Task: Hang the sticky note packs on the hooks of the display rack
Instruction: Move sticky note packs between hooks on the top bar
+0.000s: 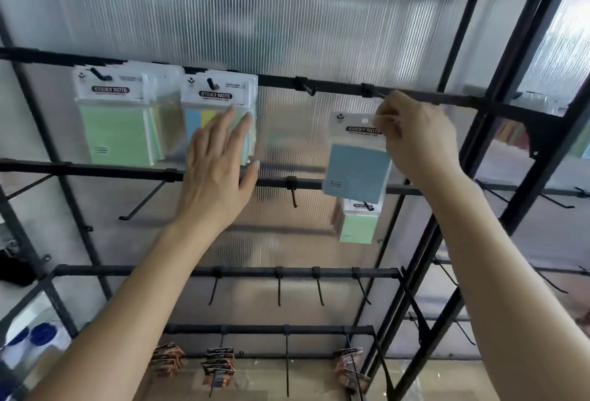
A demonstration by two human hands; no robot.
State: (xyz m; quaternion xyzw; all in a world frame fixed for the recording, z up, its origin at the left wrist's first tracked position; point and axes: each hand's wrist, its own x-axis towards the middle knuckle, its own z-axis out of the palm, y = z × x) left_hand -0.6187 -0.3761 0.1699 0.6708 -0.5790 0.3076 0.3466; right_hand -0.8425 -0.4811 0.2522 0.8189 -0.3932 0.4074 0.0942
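Black metal display rack (95, 169) stands before a ribbed clear plastic panel (287, 17). Four sticky note pack fronts show, each a clear sleeve holding pads. Two hang at upper left on the top rail's hooks: a green pack (115, 132) with more packs stacked behind it, and a multi-colour pack (217, 97) showing blue and yellow pads. A lower green pack (357, 225) hangs right of centre on the second rail. The blue pack (359, 167) is right of centre, just below the top rail. The right hand (415, 142) pinches its header between curled fingers. The left hand (217, 174) lies flat on the multi-colour pack, fingers straight and slightly spread. Two bare hooks (307, 87) sit on the top rail. Three bunches of carded goods (218, 365) hang at the bottom.
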